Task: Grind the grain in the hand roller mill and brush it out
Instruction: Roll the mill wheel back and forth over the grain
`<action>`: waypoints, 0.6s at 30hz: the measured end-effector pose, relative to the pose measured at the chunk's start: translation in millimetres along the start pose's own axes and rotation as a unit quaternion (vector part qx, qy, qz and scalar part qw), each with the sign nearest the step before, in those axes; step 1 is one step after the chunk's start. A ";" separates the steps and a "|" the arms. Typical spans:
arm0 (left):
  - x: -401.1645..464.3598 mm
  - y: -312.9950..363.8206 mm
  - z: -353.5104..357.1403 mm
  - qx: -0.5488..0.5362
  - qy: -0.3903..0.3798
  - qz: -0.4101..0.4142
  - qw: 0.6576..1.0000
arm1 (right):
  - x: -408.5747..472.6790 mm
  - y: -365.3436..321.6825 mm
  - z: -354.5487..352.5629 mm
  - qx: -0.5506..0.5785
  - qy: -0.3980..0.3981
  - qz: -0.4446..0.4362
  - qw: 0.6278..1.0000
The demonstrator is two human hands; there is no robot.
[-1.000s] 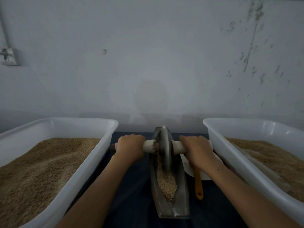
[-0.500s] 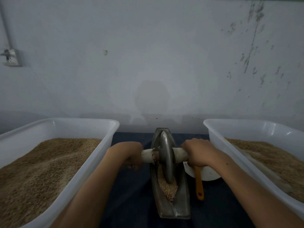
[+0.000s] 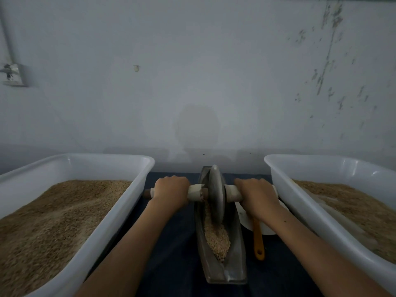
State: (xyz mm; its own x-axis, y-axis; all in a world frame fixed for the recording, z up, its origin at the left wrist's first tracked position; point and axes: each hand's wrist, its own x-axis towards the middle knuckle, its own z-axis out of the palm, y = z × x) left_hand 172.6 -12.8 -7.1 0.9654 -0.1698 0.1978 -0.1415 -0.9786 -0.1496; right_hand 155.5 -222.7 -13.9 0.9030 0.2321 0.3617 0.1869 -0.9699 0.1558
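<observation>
Closest to the camera, the near end of the metal trough (image 3: 227, 273) is lying on the dark surface (image 3: 171, 264), and crushed grain (image 3: 216, 239) is sitting in its channel, heaped toward the near side. Just beyond, the roller wheel (image 3: 216, 194) is standing upright in the trough, and both hands are gripping its pale axle handle (image 3: 196, 192): the left hand (image 3: 171, 190) is curling around it on one side of the wheel, the right hand (image 3: 256, 195) on the other. The wheel is looking heavy and stiff, I think, so holding it close to the disc on both sides is keeping it from tipping; the loose grain is light and may spill over the low edges. An orange-handled tool (image 3: 258, 243), probably the brush, is lying beside the trough, partly under the right forearm, resting on a white dish (image 3: 244, 217). Two white tubs, left (image 3: 120, 213) and right (image 3: 300, 202), both holding grain, are flanking the mill closely and limiting sideways room. Farthest is the grey wall (image 3: 192, 82).
</observation>
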 end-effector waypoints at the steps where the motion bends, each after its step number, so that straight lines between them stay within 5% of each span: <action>1: 0.0 -2.0 -0.7 -0.008 -0.030 0.003 1.000 | 0.4 -1.1 -5.4 0.000 -0.030 -0.003 1.000; 8: 2.4 -18.9 -1.0 -0.132 -0.236 0.037 0.962 | 2.0 -8.3 -31.2 -0.058 -0.166 -0.033 0.984; 14: 3.0 -12.6 0.6 -0.079 -0.143 0.021 0.986 | 1.2 -7.6 -24.8 -0.026 -0.115 -0.016 0.993; 18: 2.8 -6.8 3.6 -0.030 -0.027 0.016 0.999 | -0.9 -4.6 -4.6 -0.007 0.003 -0.002 1.000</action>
State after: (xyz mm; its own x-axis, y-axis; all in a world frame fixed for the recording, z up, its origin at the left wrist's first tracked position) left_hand 177.1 -6.1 -9.0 0.9701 -0.1967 0.1418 -0.1843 -0.9782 -0.0958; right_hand 152.1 -218.1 -10.7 0.8999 0.2367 0.3662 0.1857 -0.9679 0.1693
